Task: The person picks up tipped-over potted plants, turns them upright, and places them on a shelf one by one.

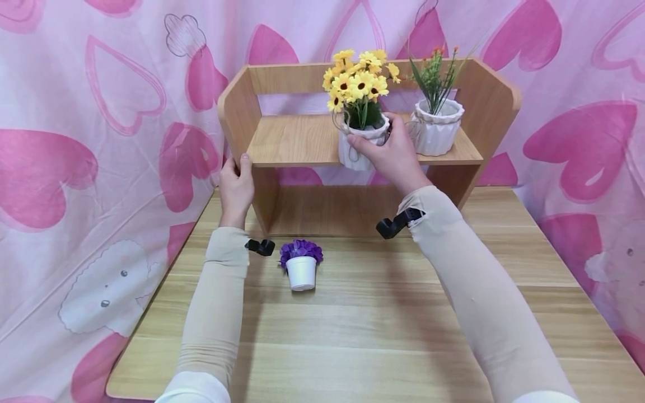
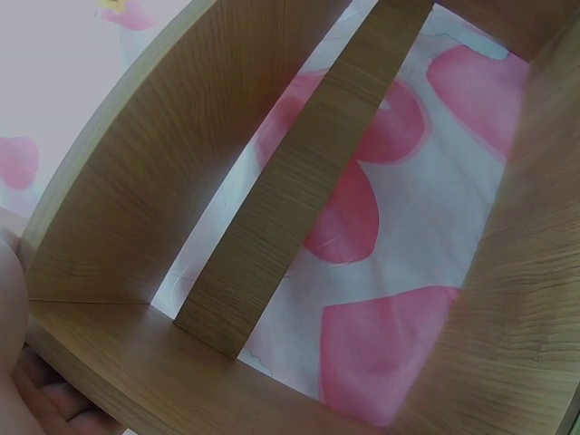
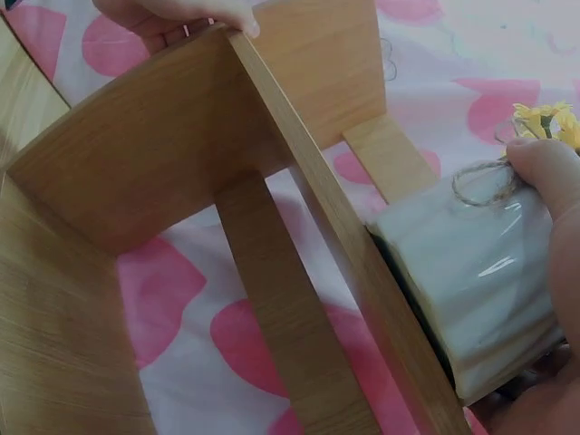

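Observation:
My right hand grips a white ribbed pot of yellow daisies at the front edge of the upper shelf. Its thumb lies over the twine bow, and the right wrist view shows the pot close beside the shelf board. On the left, my left hand holds the side panel of the wooden shelf, thumb on the front edge. In the left wrist view its fingers curl behind the panel.
A white pot with green leaves and small orange flowers stands at the right of the upper shelf. A small white pot with purple flowers lies on the wooden table in front. A pink heart-patterned curtain hangs behind.

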`<state>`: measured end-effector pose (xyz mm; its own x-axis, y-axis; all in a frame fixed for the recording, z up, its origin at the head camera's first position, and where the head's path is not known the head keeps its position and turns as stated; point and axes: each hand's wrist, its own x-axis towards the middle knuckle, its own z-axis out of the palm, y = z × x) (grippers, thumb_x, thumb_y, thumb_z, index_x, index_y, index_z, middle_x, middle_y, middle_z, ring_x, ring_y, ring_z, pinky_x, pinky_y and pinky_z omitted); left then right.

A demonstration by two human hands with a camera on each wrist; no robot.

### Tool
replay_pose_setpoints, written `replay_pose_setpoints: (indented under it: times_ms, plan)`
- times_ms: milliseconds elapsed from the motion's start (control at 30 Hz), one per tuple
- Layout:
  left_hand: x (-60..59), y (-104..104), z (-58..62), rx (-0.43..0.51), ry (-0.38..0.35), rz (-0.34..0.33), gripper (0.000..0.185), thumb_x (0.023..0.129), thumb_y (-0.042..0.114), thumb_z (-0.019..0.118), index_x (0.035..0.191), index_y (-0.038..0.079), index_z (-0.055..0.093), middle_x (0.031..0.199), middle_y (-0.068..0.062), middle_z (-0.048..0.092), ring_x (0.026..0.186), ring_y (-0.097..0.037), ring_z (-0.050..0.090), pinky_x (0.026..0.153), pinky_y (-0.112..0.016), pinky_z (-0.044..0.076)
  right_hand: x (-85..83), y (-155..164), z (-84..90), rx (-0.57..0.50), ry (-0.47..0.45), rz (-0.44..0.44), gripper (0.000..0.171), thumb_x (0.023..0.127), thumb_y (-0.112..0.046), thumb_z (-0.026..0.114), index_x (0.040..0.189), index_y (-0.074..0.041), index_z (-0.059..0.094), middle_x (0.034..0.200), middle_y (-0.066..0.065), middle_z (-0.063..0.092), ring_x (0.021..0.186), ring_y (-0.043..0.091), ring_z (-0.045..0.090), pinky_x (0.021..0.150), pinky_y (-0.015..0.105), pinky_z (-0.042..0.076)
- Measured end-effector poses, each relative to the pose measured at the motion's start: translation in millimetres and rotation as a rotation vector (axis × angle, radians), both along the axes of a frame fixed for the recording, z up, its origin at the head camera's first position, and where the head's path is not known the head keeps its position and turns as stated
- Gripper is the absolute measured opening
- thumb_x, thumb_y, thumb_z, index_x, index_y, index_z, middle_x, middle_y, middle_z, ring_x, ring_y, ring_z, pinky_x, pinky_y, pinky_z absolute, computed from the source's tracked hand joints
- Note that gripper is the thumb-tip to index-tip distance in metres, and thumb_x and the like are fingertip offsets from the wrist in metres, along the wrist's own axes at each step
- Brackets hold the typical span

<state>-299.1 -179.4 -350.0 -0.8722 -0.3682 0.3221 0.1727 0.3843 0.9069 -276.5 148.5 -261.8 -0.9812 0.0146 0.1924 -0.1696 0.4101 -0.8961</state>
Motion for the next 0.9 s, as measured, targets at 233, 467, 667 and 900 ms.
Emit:
replay_pose_setpoints:
  times_ms: [233, 467, 667, 900]
  plan:
    - [0.9, 0, -0.7, 0.003, -0.009, 0.002, 0.056, 0.111, 0.046, 0.050, 0.151, 0.009, 0.062, 0.154, -0.015, 0.064, 0.136, -0.027, 0.062, 0.123, -0.042, 0.048, -9.0, -3, -1.6, 0.014, 0.011, -0.023, 0.095, 0.092, -0.050, 0.083, 0.162, -0.010, 0.034, 0.164, 0.012, 0.047, 0.149, 0.024, 0.047, 0.128, 0.041, 0.038]
    - [0.4, -1, -0.4, 0.009, -0.022, -0.002, 0.058, 0.111, 0.048, 0.049, 0.155, 0.011, 0.058, 0.159, -0.013, 0.060, 0.142, -0.026, 0.060, 0.125, -0.043, 0.046, -17.6, -5, 1.5, 0.045, -0.012, -0.028, 0.097, 0.093, -0.053, 0.082, 0.166, -0.012, 0.032, 0.167, 0.009, 0.046, 0.152, 0.021, 0.046, 0.130, 0.038, 0.036]
    - [0.8, -2, -0.2, 0.013, -0.024, -0.004, 0.059, 0.111, 0.048, 0.049, 0.156, 0.011, 0.056, 0.160, -0.013, 0.058, 0.144, -0.026, 0.058, 0.126, -0.044, 0.045, -25.2, -6, 3.1, 0.060, 0.004, -0.030, 0.098, 0.092, -0.054, 0.081, 0.165, -0.010, 0.033, 0.166, 0.011, 0.048, 0.151, 0.022, 0.047, 0.129, 0.037, 0.036]
    - [1.4, -1, 0.4, 0.002, -0.019, -0.006, 0.059, 0.111, 0.048, 0.049, 0.155, 0.011, 0.057, 0.158, -0.014, 0.060, 0.141, -0.027, 0.060, 0.125, -0.043, 0.046, -28.8, -6, 2.4, 0.072, -0.011, -0.054, 0.099, 0.092, -0.056, 0.081, 0.166, -0.011, 0.032, 0.167, 0.011, 0.047, 0.152, 0.023, 0.046, 0.130, 0.038, 0.036]
